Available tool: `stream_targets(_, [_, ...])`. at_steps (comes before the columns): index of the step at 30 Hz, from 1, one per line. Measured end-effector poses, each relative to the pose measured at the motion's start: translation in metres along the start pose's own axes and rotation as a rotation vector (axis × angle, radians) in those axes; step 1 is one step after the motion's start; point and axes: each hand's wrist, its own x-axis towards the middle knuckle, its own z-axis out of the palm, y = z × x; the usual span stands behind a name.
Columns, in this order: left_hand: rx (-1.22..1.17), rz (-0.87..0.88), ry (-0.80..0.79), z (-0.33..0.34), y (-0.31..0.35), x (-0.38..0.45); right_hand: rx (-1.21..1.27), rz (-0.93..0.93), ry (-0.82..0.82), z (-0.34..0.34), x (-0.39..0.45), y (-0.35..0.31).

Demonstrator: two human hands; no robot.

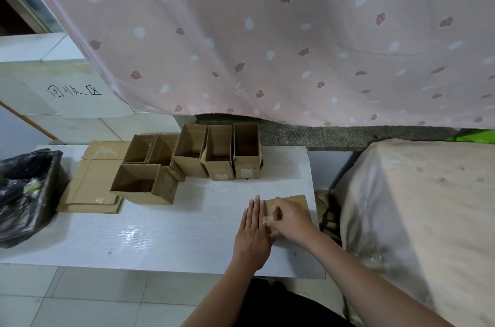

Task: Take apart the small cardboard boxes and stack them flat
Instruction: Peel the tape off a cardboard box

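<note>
So nearest the camera, the left hand (253, 230) lies flat with straight fingers, pressing down a flattened brown cardboard box (292, 205) at the right end of the white bench (166, 235). The right hand (290, 218) has its grip pinched on a crumpled bit of clear tape (268, 219), looks like it's peeling it off that box. Further back, six open brown cardboard boxes (144, 184) stand waiting. At far left there's a stack of flat cardboard sheets (91, 187), so I'd guess under halfway done. Black bin bag (24, 192) sits beside it.
</note>
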Motion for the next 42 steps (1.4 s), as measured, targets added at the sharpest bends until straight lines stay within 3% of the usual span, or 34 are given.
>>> stream_targets(6, [0.003, -0.006, 0.022, -0.004, 0.001, 0.0, 0.197, 0.043, 0.097, -0.005, -0.003, 0.005])
stream_targets(11, [-0.005, -0.009, 0.026, -0.006, 0.001, -0.001, 0.216, 0.039, 0.144, -0.012, -0.006, 0.006])
stream_targets(22, [-0.006, -0.035, 0.024, -0.003, 0.003, 0.001, 0.319, 0.017, 0.145, -0.023, -0.013, 0.0])
stream_targets(30, [-0.022, -0.034, 0.03, -0.006, 0.005, 0.001, 0.248, 0.012, 0.091, -0.021, -0.01, -0.016])
stream_targets(35, [-0.037, -0.022, 0.045, -0.005, 0.005, -0.003, 0.28, 0.15, 0.145, -0.017, -0.008, -0.01])
stream_targets(42, [-0.116, -0.098, 0.123, -0.012, -0.01, -0.011, 0.26, 0.011, 0.143, -0.015, -0.006, -0.017])
